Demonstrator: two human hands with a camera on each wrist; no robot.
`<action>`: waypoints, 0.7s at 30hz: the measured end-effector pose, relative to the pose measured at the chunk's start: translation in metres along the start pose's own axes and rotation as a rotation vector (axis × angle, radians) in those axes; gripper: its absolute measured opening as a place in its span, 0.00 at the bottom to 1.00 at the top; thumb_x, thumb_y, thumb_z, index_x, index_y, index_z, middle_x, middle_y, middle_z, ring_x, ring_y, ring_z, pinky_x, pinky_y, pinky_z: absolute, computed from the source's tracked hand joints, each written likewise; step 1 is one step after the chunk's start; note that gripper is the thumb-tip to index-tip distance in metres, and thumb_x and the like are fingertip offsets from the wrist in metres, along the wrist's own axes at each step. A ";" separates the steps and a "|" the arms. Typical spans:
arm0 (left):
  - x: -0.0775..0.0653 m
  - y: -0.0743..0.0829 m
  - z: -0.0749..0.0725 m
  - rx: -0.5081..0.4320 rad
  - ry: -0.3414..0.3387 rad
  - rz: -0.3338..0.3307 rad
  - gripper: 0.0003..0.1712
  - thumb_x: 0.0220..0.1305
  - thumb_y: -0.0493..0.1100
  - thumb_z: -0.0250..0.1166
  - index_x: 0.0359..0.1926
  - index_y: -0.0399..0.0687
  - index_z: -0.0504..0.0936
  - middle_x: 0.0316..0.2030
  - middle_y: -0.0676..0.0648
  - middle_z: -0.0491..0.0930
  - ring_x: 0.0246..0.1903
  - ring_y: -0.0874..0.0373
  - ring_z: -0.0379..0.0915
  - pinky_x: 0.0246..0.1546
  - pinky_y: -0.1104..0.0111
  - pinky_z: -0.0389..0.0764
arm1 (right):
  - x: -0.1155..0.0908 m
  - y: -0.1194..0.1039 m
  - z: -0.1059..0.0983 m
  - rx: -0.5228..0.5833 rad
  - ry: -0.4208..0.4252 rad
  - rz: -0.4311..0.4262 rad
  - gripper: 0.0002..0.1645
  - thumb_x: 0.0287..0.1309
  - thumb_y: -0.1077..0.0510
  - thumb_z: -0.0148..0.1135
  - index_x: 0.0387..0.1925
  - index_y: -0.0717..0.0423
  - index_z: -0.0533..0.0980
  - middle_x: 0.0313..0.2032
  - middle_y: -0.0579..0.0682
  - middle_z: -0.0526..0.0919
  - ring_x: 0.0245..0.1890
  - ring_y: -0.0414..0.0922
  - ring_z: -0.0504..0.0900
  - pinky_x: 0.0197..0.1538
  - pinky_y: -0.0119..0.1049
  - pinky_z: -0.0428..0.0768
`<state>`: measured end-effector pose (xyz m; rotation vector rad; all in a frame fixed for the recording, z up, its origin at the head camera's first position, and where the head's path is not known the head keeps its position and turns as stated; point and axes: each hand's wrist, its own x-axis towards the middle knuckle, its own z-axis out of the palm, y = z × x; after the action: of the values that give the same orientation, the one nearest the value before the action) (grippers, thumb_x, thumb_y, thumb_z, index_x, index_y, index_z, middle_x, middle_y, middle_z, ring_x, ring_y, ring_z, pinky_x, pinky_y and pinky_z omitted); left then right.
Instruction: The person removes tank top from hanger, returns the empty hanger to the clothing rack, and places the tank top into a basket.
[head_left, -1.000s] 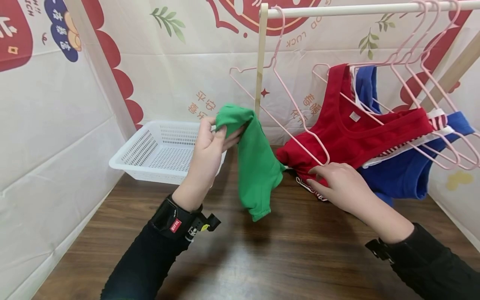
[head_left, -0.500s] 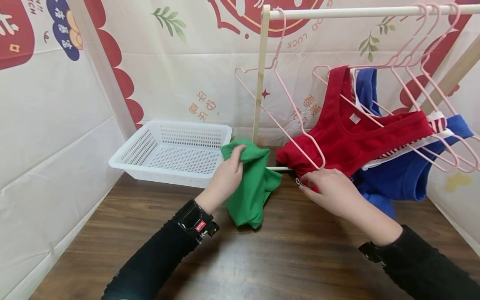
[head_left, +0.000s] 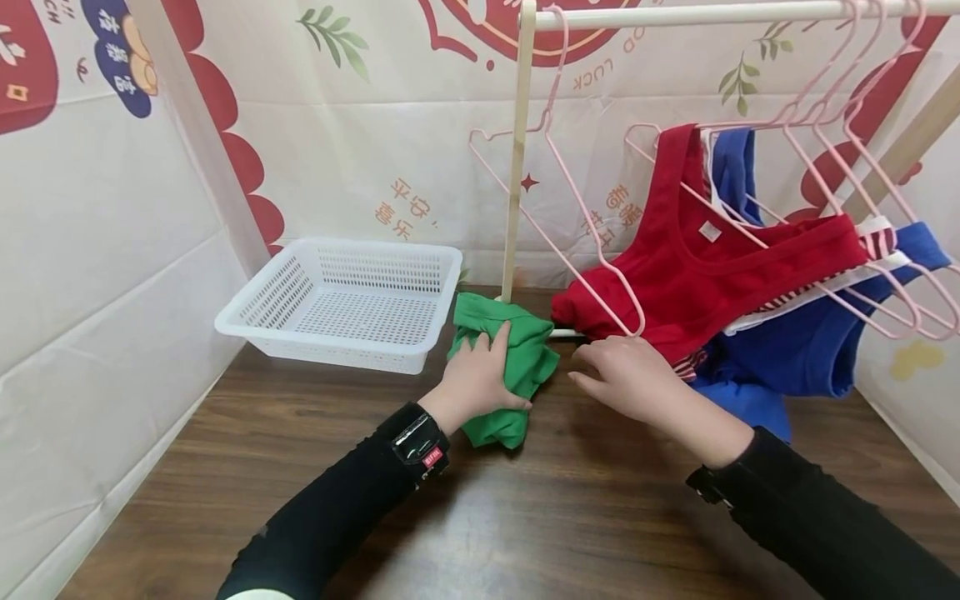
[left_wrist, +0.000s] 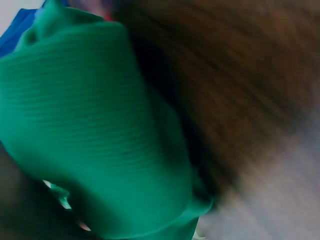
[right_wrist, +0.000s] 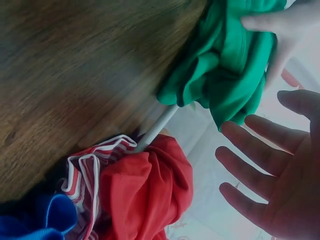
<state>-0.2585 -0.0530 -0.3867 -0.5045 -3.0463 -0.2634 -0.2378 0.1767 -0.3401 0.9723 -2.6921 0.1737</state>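
So the left hand [head_left: 476,383] is spread out over the green garment [head_left: 528,354], fingers pretty straight, just resting on it rather than clutching it. The garment's bunched up on the bench [head_left: 585,517] by the foot of the rack post [head_left: 517,175], right next to the white basket [head_left: 337,346]. Right hand [head_left: 630,379] is loose and holding nothing, just by the bottom corner of a bare pink hanger [head_left: 600,250], near the red tank top [head_left: 690,283].
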 end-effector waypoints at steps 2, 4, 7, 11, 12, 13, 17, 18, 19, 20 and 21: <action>0.002 0.001 0.004 0.056 -0.022 -0.015 0.78 0.37 0.77 0.71 0.77 0.50 0.38 0.65 0.34 0.63 0.59 0.32 0.65 0.51 0.48 0.75 | 0.003 0.001 0.002 0.000 -0.008 -0.007 0.08 0.57 0.52 0.67 0.33 0.52 0.81 0.28 0.45 0.82 0.32 0.48 0.81 0.38 0.47 0.78; 0.003 0.001 0.006 0.093 -0.050 -0.015 0.78 0.36 0.77 0.72 0.77 0.50 0.38 0.66 0.33 0.63 0.57 0.32 0.68 0.47 0.48 0.77 | 0.006 0.001 0.004 0.007 -0.017 -0.011 0.08 0.57 0.52 0.67 0.33 0.51 0.82 0.29 0.45 0.83 0.32 0.48 0.81 0.39 0.47 0.78; 0.005 0.001 0.008 0.104 -0.070 0.012 0.74 0.41 0.71 0.74 0.77 0.48 0.40 0.65 0.32 0.64 0.52 0.36 0.73 0.40 0.50 0.80 | 0.008 0.001 0.005 0.008 -0.038 -0.011 0.09 0.58 0.50 0.67 0.34 0.52 0.82 0.29 0.46 0.84 0.32 0.47 0.82 0.39 0.46 0.78; 0.008 -0.001 0.007 0.101 -0.042 0.043 0.65 0.49 0.57 0.76 0.76 0.47 0.44 0.62 0.33 0.67 0.44 0.42 0.79 0.34 0.55 0.82 | 0.008 0.001 0.004 0.009 -0.064 -0.006 0.12 0.58 0.49 0.66 0.36 0.53 0.82 0.30 0.47 0.84 0.31 0.46 0.81 0.40 0.46 0.78; 0.008 -0.002 0.007 0.102 -0.030 0.049 0.62 0.50 0.54 0.76 0.76 0.47 0.45 0.61 0.33 0.68 0.41 0.43 0.80 0.33 0.57 0.82 | 0.008 0.001 0.003 0.012 -0.068 -0.006 0.12 0.58 0.48 0.66 0.37 0.52 0.82 0.31 0.48 0.85 0.31 0.46 0.81 0.41 0.46 0.78; 0.007 -0.003 0.006 0.104 -0.019 0.055 0.61 0.51 0.52 0.75 0.76 0.46 0.46 0.61 0.34 0.69 0.39 0.44 0.80 0.31 0.58 0.82 | 0.008 0.000 0.002 0.016 -0.072 -0.006 0.12 0.58 0.48 0.66 0.38 0.52 0.82 0.32 0.47 0.85 0.32 0.46 0.81 0.41 0.46 0.78; 0.005 -0.006 0.005 0.071 0.034 0.088 0.51 0.55 0.43 0.71 0.74 0.45 0.53 0.56 0.34 0.73 0.33 0.47 0.80 0.26 0.61 0.80 | 0.006 0.001 -0.001 0.017 -0.069 0.007 0.12 0.58 0.48 0.66 0.38 0.51 0.82 0.33 0.47 0.85 0.34 0.46 0.82 0.42 0.47 0.78; 0.004 -0.007 0.004 0.058 0.056 0.098 0.47 0.56 0.40 0.69 0.73 0.45 0.55 0.54 0.35 0.74 0.33 0.47 0.80 0.25 0.60 0.80 | 0.005 0.001 -0.001 0.014 -0.065 0.008 0.12 0.58 0.48 0.66 0.38 0.51 0.82 0.33 0.47 0.85 0.34 0.47 0.82 0.42 0.47 0.78; 0.003 -0.009 0.002 0.047 0.075 0.106 0.43 0.57 0.38 0.67 0.72 0.45 0.58 0.52 0.35 0.76 0.33 0.47 0.81 0.26 0.60 0.80 | 0.004 0.001 -0.002 0.014 -0.059 0.012 0.11 0.58 0.49 0.66 0.38 0.51 0.82 0.33 0.47 0.85 0.34 0.47 0.82 0.42 0.47 0.78; 0.001 -0.010 0.001 0.031 0.098 0.115 0.40 0.58 0.36 0.65 0.70 0.45 0.60 0.50 0.36 0.77 0.33 0.47 0.81 0.27 0.59 0.80 | 0.003 0.002 -0.003 0.015 -0.054 0.016 0.12 0.57 0.49 0.67 0.38 0.51 0.82 0.33 0.47 0.85 0.33 0.47 0.82 0.41 0.47 0.78; 0.000 -0.012 -0.001 0.019 0.116 0.120 0.37 0.59 0.34 0.63 0.69 0.45 0.62 0.47 0.37 0.79 0.34 0.47 0.81 0.28 0.58 0.81 | 0.002 0.002 -0.004 0.018 -0.049 0.019 0.12 0.57 0.49 0.67 0.38 0.52 0.82 0.33 0.48 0.85 0.33 0.46 0.82 0.41 0.47 0.78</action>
<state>-0.2619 -0.0642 -0.3878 -0.6443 -2.8901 -0.2491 -0.2396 0.1776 -0.3361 0.9692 -2.7496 0.1806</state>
